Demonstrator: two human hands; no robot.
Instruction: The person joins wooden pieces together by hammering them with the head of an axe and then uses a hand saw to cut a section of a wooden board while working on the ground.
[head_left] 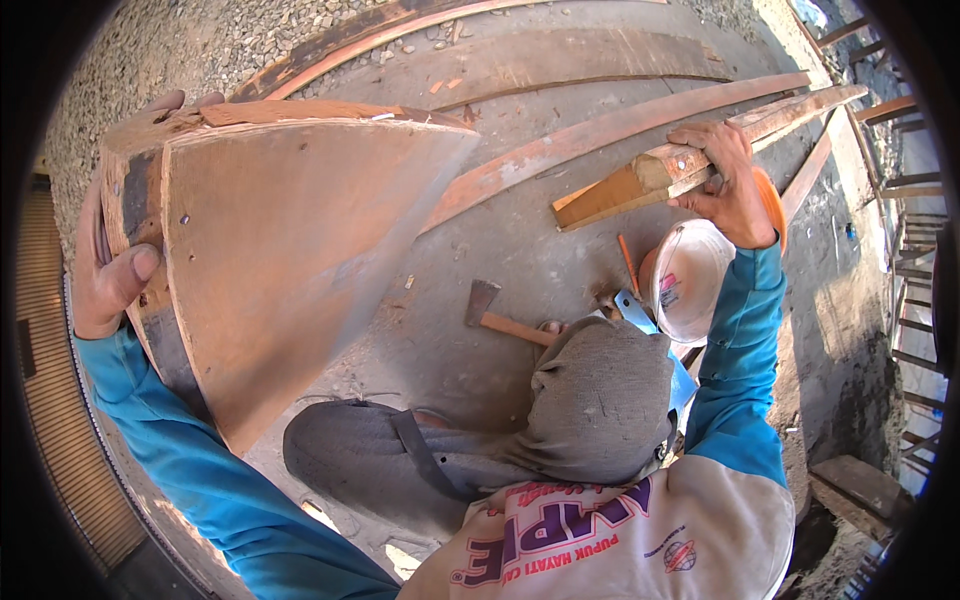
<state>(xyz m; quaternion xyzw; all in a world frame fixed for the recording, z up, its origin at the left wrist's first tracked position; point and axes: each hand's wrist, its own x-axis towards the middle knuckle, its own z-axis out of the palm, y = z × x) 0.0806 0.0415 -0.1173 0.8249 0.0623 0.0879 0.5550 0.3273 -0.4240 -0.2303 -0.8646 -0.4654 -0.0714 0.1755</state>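
On the left of the view, a large reddish-brown wooden panel was held upright on its edge, its broad face turned toward the camera and tapering to a point at the right. The left hand was clamped on the panel's thick left edge, the thumb pressed against the near side and the fingertips just visible over the top corner. The sleeve on that arm was blue.

Well apart from it, on the right, the right hand was closed over the end of a long wooden beam — a squared length of timber with a pale cut end, running up and to the right toward the far edge of the view. The fingers were wrapped over the beam's top, the palm beneath.

Below the beam, on the grey concrete ground, a hatchet with a wooden handle was lying flat, and just right of it a round white lid or bucket top with an orange rim behind it. A thin orange pencil-like stick was lying between them. Further long planks were laid across the ground behind — curved by the lens — with gravel beyond them at upper left.

Near the lower edge, a grey cloth covering over the head and a pale printed shirt were seen.
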